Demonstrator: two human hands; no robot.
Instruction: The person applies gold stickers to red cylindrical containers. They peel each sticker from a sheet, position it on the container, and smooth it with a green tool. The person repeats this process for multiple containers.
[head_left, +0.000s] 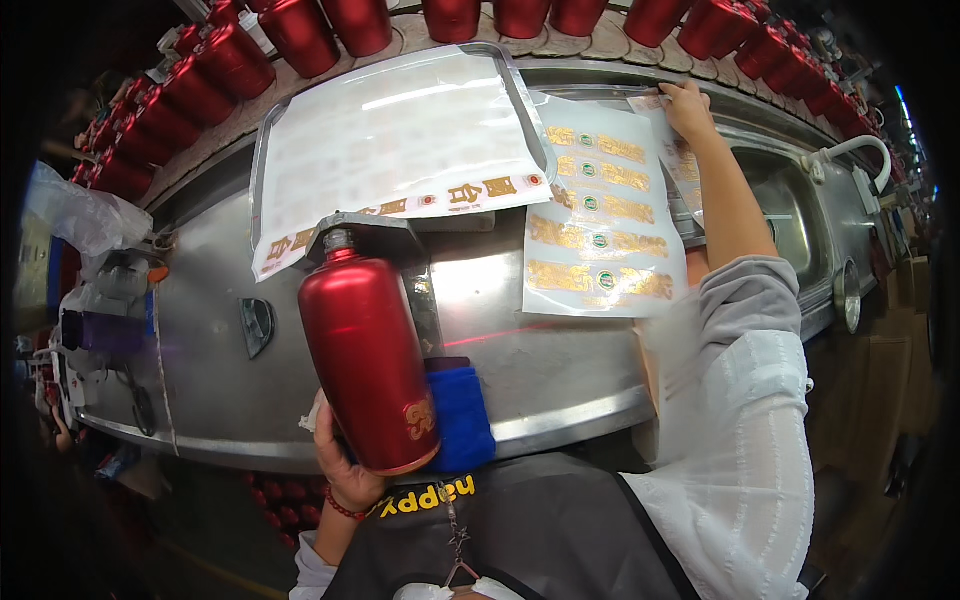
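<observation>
My left hand (348, 472) is wrapped round the lower side of a glossy red bottle (362, 345), which leans with its base toward me. Its threaded neck lies at a grey metal block (385, 240), and a gold decal shows near its base. At the far right, the bent fingers of my right hand (688, 110) are closed at the top end of a narrow decal strip (672, 150); the fingertips are partly hidden. Beside that strip lies a white decal sheet (560, 298) with rows of gold designs and green round marks.
A metal tray (515, 85) carries a large white decal sheet (400, 120). A blue cloth (462, 420) lies by the bottle, a dark-edged scraper-like piece (257, 327) to its left. Red bottles (300, 35) line the far side. A sink (805, 225) with a white tap (870, 150) is at right.
</observation>
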